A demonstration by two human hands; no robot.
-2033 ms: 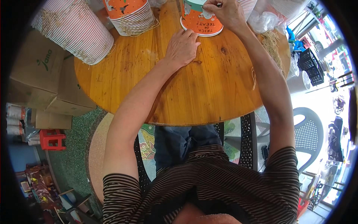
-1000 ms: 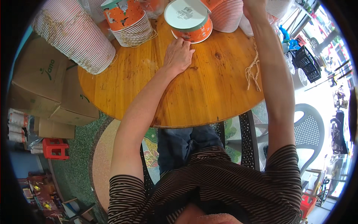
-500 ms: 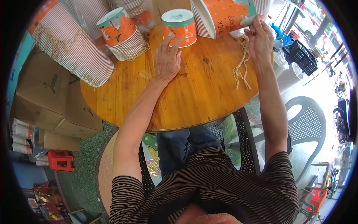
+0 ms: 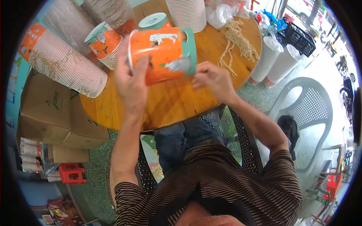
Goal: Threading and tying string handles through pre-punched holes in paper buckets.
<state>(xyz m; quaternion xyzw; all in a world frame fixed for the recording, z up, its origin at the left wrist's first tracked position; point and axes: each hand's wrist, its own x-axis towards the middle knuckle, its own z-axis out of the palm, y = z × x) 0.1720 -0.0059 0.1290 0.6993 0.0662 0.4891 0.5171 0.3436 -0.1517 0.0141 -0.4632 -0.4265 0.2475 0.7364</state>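
An orange paper bucket [image 4: 162, 54] with a green band and animal pictures lies sideways in the air above the round wooden table. My left hand [image 4: 131, 86] grips it at the white-rimmed mouth, thumb on the outer wall. At the green base end, the curled fingers of my right hand [image 4: 218, 81] touch the edge; they are slightly blurred. Behind it, another bucket [image 4: 152, 20] stands upside down, partly hidden. A short stack of buckets [image 4: 105, 41] is beside that one, and a tall stack of white-rimmed buckets [image 4: 186, 15] rises at the back.
A long tied bucket stack [image 4: 71, 64] leans at the table's left. Loose twine [image 4: 241, 41] lies on the right of the table [image 4: 169, 109] near clear plastic bags [image 4: 218, 15]. Cardboard boxes [image 4: 47, 101] stand left, a grey chair [image 4: 313, 101] and wrapped white stacks [image 4: 283, 62] right.
The bucket has come from the back right to in front of me. My left hand has left the upside-down bucket and taken hold of this one. My right hand has moved left and nearer.
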